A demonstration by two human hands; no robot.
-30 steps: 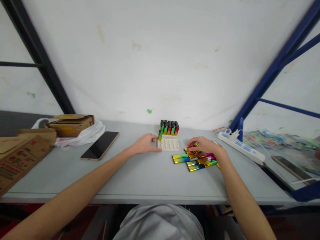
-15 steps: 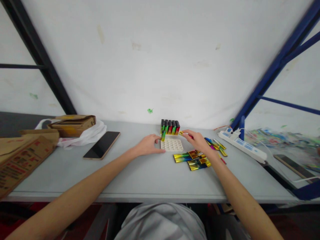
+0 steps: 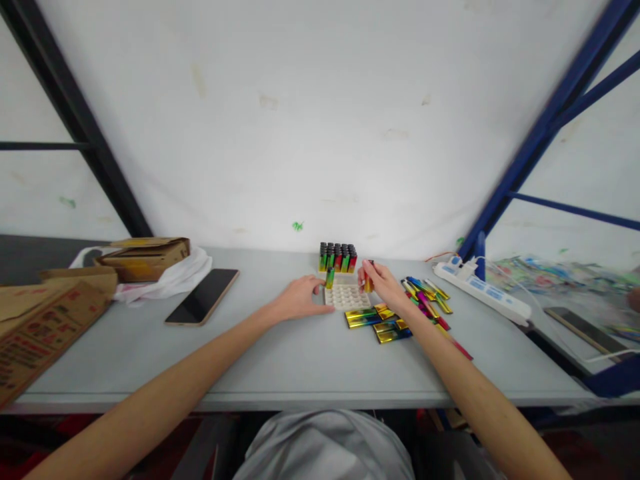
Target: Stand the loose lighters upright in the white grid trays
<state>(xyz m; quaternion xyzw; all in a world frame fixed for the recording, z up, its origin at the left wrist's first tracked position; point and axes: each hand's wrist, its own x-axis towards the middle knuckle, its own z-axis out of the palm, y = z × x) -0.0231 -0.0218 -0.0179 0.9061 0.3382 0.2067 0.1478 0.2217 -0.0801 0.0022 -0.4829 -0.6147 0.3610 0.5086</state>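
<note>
My left hand [image 3: 303, 298] is at the left edge of a white tray with round holes [image 3: 345, 298], thumb and fingers spread apart. One green lighter [image 3: 330, 277] stands upright in the tray's back left corner. Above the tray's back right corner, my right hand [image 3: 383, 285] pinches an upright lighter with a yellow and dark body [image 3: 369, 277]. Behind the tray, several green and red lighters with black tops [image 3: 339, 257] stand in rows in a second white tray. Shiny gold and blue lighters [image 3: 361, 317] lie flat at the front right, partly under my right forearm.
A black phone [image 3: 203, 297] lies left of my left hand. Cardboard boxes [image 3: 145, 260] and a white plastic bag [image 3: 193, 268] are at the left. Multicoloured lighters [image 3: 425, 293] and a white power strip [image 3: 483, 293] lie at the right, near a blue metal frame [image 3: 530, 127].
The lighter in my right hand has turned from tilted to upright and come closer to the tray. The tray has shifted slightly to the right relative to the rows behind it.
</note>
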